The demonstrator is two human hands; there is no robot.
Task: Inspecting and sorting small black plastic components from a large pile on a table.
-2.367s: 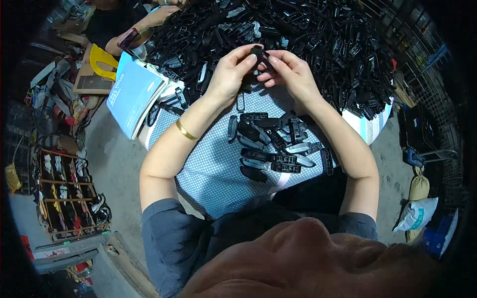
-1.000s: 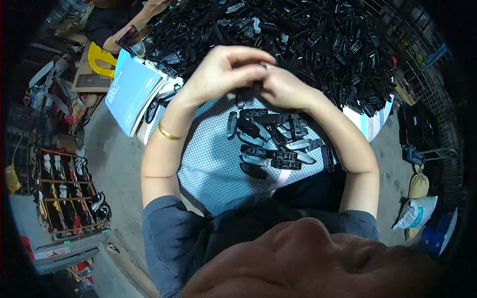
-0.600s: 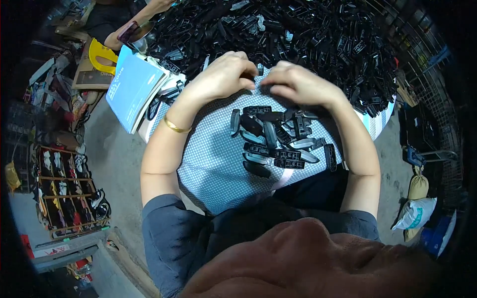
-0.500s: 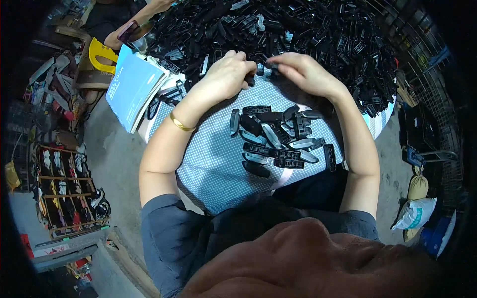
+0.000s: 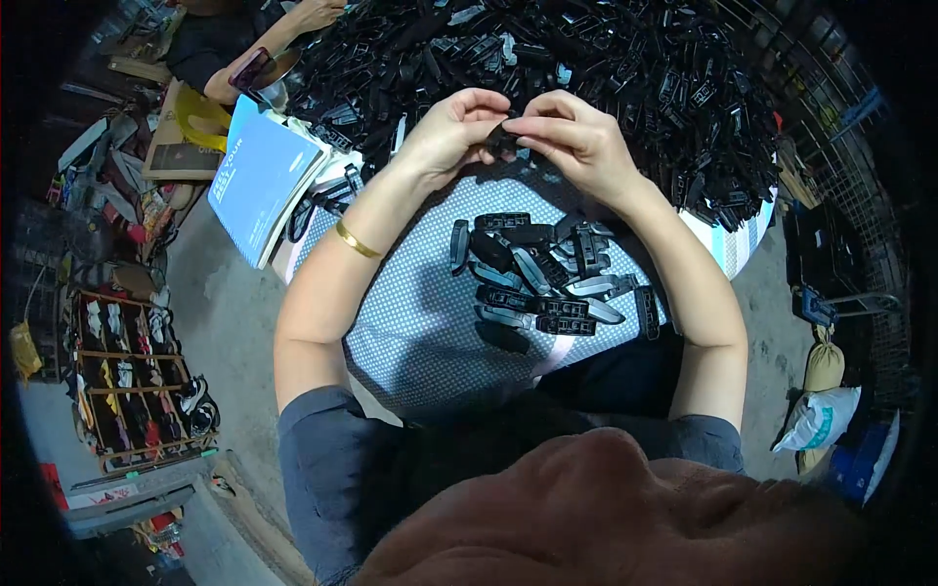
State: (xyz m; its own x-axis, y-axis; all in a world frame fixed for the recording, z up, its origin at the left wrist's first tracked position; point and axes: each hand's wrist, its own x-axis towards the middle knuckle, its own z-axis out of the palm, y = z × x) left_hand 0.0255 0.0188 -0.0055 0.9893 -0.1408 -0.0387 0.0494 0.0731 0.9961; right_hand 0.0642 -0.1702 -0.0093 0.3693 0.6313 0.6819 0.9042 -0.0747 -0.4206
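My left hand and my right hand meet above the far part of the cloth-covered table. Pinched between the fingertips of both is a small black plastic part, mostly covered by the fingers. Just beyond them rises a big heap of black plastic parts. Nearer to me, between my forearms, lies a loose group of long black plastic parts, some with glossy grey faces and some showing their hollow side.
A blue booklet rests at the table's left edge. Behind it another person's arm reaches toward the heap. A wooden rack stands on the floor at left; a white sack and a dark case are at right.
Both hands have come together and lifted slightly; the right moved left to join the left on the black part. The other person's arm shifted a little, and their dark sleeve shows more.
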